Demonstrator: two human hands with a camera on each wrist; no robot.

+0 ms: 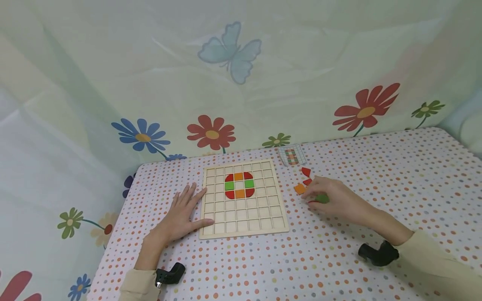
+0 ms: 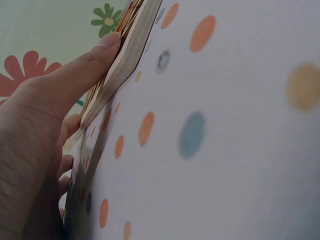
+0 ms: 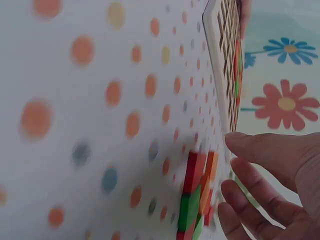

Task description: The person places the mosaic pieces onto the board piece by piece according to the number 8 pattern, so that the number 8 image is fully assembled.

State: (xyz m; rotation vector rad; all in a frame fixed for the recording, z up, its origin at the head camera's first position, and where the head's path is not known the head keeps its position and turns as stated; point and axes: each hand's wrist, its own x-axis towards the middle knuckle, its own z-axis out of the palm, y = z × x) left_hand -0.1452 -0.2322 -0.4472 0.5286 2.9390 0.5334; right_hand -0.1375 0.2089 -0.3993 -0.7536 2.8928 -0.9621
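Note:
A wooden grid board (image 1: 246,215) bears a ring of red, orange and green tiles in its upper middle. My left hand (image 1: 180,219) lies with fingers spread at the board's left side; its thumb (image 2: 82,70) rests on the board's rim. To the right of the board, my right hand (image 1: 337,198) hovers over loose tiles with its fingers slightly bent. A green tile (image 3: 189,212), a red tile (image 3: 194,175) and an orange tile (image 3: 212,167) lie near its fingers in the right wrist view. Nothing shows between thumb and fingers there.
A small pattern card (image 1: 291,155) lies behind the board's right corner, close to a loose red tile (image 1: 306,172). The dotted cloth (image 1: 233,267) covers the table. A flowered curtain (image 1: 293,75) hangs along the back. Each wrist wears a black camera (image 1: 378,253).

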